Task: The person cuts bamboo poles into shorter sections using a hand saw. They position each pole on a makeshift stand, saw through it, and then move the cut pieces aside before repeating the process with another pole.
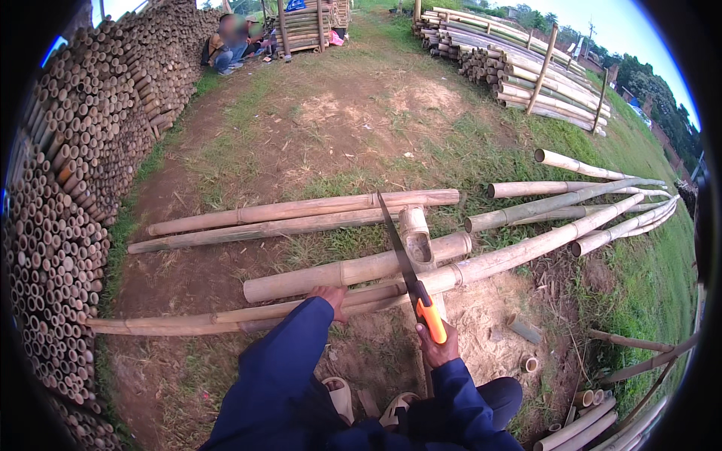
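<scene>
Right hand [438, 349]: grip wrapped tight around the orange handle of a handsaw [406, 267], blade angled up across the pole.
Left hand [329, 299]: fingers pressed down on the long bamboo pole [481, 264], pinning it.
Pole: lies on the ground over a short notched bamboo rest [416, 239].
Behind: cut bamboo poles [301, 214] on grass.
Far left: stacked bamboo wall [83, 150].
</scene>
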`<state>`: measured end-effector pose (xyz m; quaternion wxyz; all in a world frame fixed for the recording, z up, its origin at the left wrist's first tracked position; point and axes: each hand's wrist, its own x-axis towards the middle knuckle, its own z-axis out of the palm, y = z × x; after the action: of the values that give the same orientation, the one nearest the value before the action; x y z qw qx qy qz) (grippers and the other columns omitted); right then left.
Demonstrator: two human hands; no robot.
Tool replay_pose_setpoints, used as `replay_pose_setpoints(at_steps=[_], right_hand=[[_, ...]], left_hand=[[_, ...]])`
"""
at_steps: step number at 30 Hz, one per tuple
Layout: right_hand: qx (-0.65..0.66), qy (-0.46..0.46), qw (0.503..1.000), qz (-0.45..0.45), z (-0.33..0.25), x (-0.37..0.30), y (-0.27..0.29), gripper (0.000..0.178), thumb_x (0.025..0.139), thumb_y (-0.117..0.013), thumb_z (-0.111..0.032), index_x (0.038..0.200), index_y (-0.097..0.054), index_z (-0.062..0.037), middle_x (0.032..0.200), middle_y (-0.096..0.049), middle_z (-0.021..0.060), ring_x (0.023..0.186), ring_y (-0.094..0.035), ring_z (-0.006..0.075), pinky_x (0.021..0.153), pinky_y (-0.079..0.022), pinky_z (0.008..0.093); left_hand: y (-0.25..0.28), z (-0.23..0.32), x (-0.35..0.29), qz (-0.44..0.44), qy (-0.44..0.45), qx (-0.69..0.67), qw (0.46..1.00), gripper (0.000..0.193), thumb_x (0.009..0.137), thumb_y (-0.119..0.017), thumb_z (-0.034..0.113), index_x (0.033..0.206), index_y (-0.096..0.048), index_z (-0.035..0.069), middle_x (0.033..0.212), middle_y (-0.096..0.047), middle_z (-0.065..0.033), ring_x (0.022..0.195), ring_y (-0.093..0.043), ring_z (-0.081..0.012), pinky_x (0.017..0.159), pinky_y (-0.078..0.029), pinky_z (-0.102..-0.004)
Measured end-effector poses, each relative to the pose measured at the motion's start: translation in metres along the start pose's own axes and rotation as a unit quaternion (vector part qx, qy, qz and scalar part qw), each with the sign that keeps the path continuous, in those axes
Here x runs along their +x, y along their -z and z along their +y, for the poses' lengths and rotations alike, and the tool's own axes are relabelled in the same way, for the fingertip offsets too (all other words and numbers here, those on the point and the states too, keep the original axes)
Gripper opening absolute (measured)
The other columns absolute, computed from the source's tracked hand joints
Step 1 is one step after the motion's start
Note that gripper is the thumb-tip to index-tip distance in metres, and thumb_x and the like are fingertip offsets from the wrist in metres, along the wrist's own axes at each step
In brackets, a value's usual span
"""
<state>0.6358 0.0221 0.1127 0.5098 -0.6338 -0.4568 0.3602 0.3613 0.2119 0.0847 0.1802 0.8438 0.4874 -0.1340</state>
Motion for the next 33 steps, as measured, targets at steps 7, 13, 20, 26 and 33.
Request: replay_pose_setpoints(at_steps=[7,13,20,26,33], right_hand=[[-0.126,0.013,0.992,0.01,-0.03,-0.182,0.062,0.029,0.092,-0.074,-0.011,0.117,-0.072,0.0036,0.09,-0.077,0.0182,0.089,-0.079,0.0253,0.077,-0.059,0.0359],[-0.038,0.01,0.999,0.002,0.001,-0.022,0.001,0.021,0.094,-0.075,-0.016,0.091,-0.069,0.0044,0.073,-0.068,0.019,0.061,-0.062,0.0221,0.061,-0.051,0.0374],[-0.042,-0.064,0.996,-0.042,-0.036,-0.099,0.024,0.015,0.094,-0.074,-0.008,0.104,-0.07,0.0022,0.076,-0.066,0.0062,0.068,-0.06,0.0129,0.067,-0.05,0.0322],[-0.01,-0.113,0.993,-0.025,-0.016,-0.102,0.04,0.021,0.098,-0.07,-0.01,0.114,-0.073,0.004,0.082,-0.073,0.0073,0.079,-0.069,0.0108,0.073,-0.055,0.0282],[0.033,-0.034,0.999,0.007,0.02,-0.017,0.007,0.02,0.096,-0.074,-0.011,0.109,-0.075,0.0043,0.087,-0.076,0.0076,0.079,-0.067,0.0102,0.073,-0.054,0.0291]], left_hand=[[-0.008,-0.008,0.002,-0.006,-0.012,0.005,1.0,0.088,0.064,-0.093,0.048,0.133,-0.059,0.006,0.115,-0.073,-0.0216,0.114,-0.069,-0.0411,0.104,-0.051,-0.0506],[-0.016,-0.009,0.005,0.01,0.002,0.009,1.0,0.085,0.063,-0.093,0.044,0.132,-0.058,0.007,0.12,-0.071,-0.022,0.111,-0.069,-0.0425,0.098,-0.053,-0.0513],[-0.032,-0.011,-0.004,0.079,0.016,0.023,0.996,0.087,0.063,-0.093,0.041,0.136,-0.058,0.01,0.124,-0.069,-0.0214,0.118,-0.065,-0.0436,0.105,-0.049,-0.0533],[-0.013,0.002,0.002,-0.007,0.038,0.003,0.999,0.089,0.064,-0.095,0.044,0.135,-0.057,0.008,0.123,-0.071,-0.022,0.119,-0.066,-0.0411,0.106,-0.05,-0.0511],[-0.007,-0.006,0.004,0.007,0.015,-0.001,1.0,0.094,0.062,-0.094,0.045,0.143,-0.059,0.012,0.123,-0.072,-0.0208,0.117,-0.068,-0.0387,0.103,-0.052,-0.0507]])
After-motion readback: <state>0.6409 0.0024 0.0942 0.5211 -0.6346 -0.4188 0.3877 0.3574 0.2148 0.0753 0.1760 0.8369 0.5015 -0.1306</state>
